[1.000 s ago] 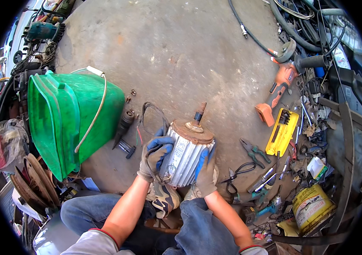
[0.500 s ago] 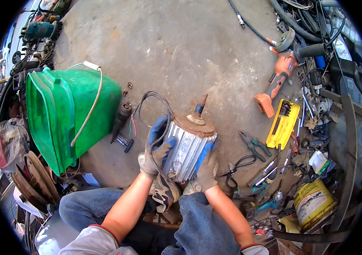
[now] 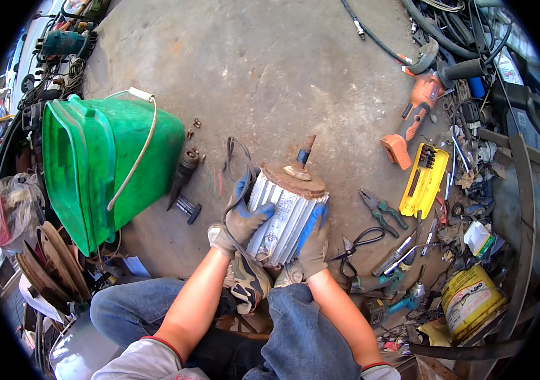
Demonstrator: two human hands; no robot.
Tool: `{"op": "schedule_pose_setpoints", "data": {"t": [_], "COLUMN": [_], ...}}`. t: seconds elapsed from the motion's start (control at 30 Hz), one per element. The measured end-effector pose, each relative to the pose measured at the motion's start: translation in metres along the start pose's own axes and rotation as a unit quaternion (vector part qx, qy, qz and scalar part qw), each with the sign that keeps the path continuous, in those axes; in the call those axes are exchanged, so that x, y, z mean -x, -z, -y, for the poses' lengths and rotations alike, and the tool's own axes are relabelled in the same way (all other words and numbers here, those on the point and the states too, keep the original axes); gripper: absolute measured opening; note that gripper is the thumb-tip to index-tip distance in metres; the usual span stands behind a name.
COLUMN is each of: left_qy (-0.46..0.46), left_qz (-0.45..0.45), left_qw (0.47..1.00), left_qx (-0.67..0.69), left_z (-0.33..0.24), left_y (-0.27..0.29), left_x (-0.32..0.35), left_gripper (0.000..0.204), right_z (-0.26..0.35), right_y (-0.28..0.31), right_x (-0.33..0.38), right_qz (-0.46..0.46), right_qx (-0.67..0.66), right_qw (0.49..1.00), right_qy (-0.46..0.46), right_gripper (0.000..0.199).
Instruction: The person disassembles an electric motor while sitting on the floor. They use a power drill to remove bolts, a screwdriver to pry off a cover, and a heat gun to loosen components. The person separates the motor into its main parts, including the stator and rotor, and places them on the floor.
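An electric motor (image 3: 276,229) with a silver finned body and a rusty end plate stands between my feet, its shaft (image 3: 305,152) pointing away and slightly right. My gloved left hand (image 3: 243,223) grips the motor's left side, fingers wrapped behind it and thumb across the fins. A dark cable (image 3: 227,218) passes over that hand, looping up beyond it to blurred thin wires. On the right side of the body, my gloved right hand (image 3: 313,244) presses with its fingers along the fins. The motor's underside is hidden.
At left a green bucket (image 3: 137,145) lies on its side, with a black drill chuck (image 3: 184,171) beside it. Rightward are pliers (image 3: 382,209), snips (image 3: 353,248), a yellow bit case (image 3: 423,183), an orange angle grinder (image 3: 419,111), screwdrivers (image 3: 393,256) and a yellow can (image 3: 473,301).
The motor has tilted a little further right at its shaft end, both hands staying on it. The cable loop has narrowed, and its loose wires have swung to the right.
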State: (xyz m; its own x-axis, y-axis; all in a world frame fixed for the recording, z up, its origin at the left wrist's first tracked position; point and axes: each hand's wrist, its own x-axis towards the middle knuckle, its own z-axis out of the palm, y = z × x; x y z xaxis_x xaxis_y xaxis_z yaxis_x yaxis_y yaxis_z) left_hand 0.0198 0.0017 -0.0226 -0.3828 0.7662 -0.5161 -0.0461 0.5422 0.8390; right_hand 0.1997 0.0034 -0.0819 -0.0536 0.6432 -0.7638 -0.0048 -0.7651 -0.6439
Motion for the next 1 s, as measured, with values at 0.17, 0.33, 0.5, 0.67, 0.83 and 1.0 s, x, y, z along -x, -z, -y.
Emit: {"op": "schedule_pose_setpoints", "data": {"t": [0.17,0.33,0.5,0.67,0.83,1.0], "left_qy": [0.059,0.099,0.028,0.011,-0.001,-0.048], "left_qz": [0.022,0.017,-0.049,-0.11,-0.142,-0.146], "left_qw": [0.995,0.985,0.981,0.978,0.979,0.988], "left_qx": [0.079,0.137,0.183,0.176,0.15,-0.014], "left_z": [-0.009,-0.014,-0.019,-0.027,-0.031,-0.02], "left_y": [0.003,0.003,0.011,0.006,-0.011,-0.024], "left_x": [-0.007,-0.012,-0.032,-0.047,-0.041,-0.031], "left_gripper": [0.08,0.076,0.06,0.05,0.06,0.072], "right_z": [-0.003,0.014,0.072,0.083,0.083,0.079], "right_y": [0.002,-0.005,-0.037,-0.051,-0.052,-0.042], "right_x": [0.0,-0.01,-0.033,-0.051,-0.036,-0.045], "right_qz": [0.007,0.062,0.068,0.084,0.034,0.092], "right_qx": [-0.009,-0.088,0.049,0.124,0.229,0.111], "right_qw": [0.999,0.994,0.994,0.985,0.95,0.974], "right_qy": [-0.033,0.017,0.066,0.085,0.21,0.173], "right_gripper": [0.056,0.055,0.053,0.054,0.066,0.07]}}
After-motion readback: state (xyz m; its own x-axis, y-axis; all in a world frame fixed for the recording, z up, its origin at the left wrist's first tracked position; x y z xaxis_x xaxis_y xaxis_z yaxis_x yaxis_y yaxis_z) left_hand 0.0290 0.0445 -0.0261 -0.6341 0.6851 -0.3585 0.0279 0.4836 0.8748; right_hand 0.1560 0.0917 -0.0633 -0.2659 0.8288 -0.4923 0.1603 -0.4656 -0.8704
